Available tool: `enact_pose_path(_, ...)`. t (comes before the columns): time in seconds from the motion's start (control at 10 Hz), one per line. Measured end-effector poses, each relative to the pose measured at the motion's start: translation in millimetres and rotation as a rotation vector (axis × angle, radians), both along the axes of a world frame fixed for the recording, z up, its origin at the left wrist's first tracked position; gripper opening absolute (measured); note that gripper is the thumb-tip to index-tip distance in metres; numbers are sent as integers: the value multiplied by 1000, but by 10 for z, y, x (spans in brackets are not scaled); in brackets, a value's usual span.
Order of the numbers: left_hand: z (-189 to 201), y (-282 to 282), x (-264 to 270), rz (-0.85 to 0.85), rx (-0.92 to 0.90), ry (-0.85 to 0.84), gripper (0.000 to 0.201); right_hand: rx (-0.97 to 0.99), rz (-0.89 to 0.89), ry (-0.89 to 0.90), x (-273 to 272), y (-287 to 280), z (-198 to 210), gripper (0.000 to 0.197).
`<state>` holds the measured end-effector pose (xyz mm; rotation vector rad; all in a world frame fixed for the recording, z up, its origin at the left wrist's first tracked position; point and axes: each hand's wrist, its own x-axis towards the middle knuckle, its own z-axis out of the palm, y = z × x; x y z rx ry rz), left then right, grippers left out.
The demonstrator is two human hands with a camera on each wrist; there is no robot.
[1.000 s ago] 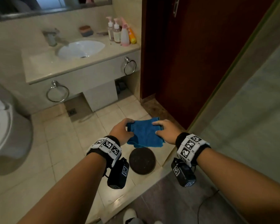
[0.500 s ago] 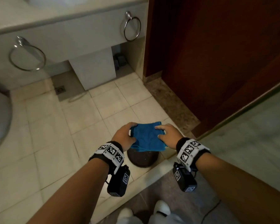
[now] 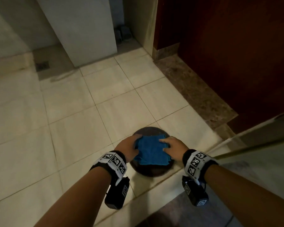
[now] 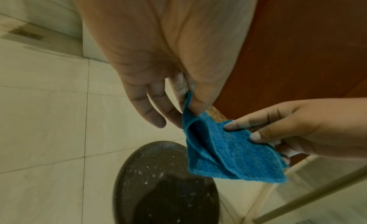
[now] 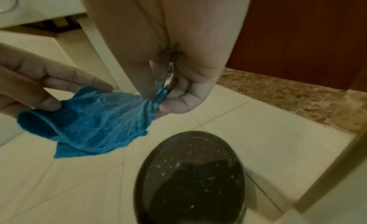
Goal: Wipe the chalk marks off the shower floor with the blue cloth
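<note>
A folded blue cloth hangs in the air between both hands, above a dark round speckled disc on the floor. My left hand pinches the cloth's left edge between thumb and fingers, as the left wrist view shows with the cloth under the thumb. My right hand pinches the right edge; in the right wrist view the cloth bunches between its fingertips. The disc carries small white flecks. I see no chalk marks on the pale floor tiles.
A red-brown wooden door stands at the right above a brown stone threshold. A glass shower panel with a brass edge runs along the right. A raised pale kerb lies below the disc. A floor drain sits far left.
The head view has tilted down: sink, counter and towel rings have left the frame. Both hands have kept their hold on the cloth and lowered it over the dark disc.
</note>
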<state>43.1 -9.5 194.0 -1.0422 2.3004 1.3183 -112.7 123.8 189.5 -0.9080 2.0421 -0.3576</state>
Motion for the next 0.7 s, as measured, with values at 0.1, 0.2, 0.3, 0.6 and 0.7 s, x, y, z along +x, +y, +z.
enact_pose_path(0.1,-486,-87,-74,-30,-34,-24,62,17,26,-6,-86,-73,-463,45)
enact_pose_path(0.2,-889,-169,-124,-30,-53,-48,60,21,20,8,-146,-128,-888,47)
enact_pose_path(0.3,-1121,-215,-159,-53,-57,-60,62,32,14,23,-138,-169,-1169,53)
enact_pose_path(0.6,-1526,-209,-208,-74,-43,-109,66,45,-67,38,-111,-172,-1542,52)
enact_pose_path(0.7,-1695,-214,-189,-66,-14,-131,66,89,-60,29,-128,-144,-1638,50)
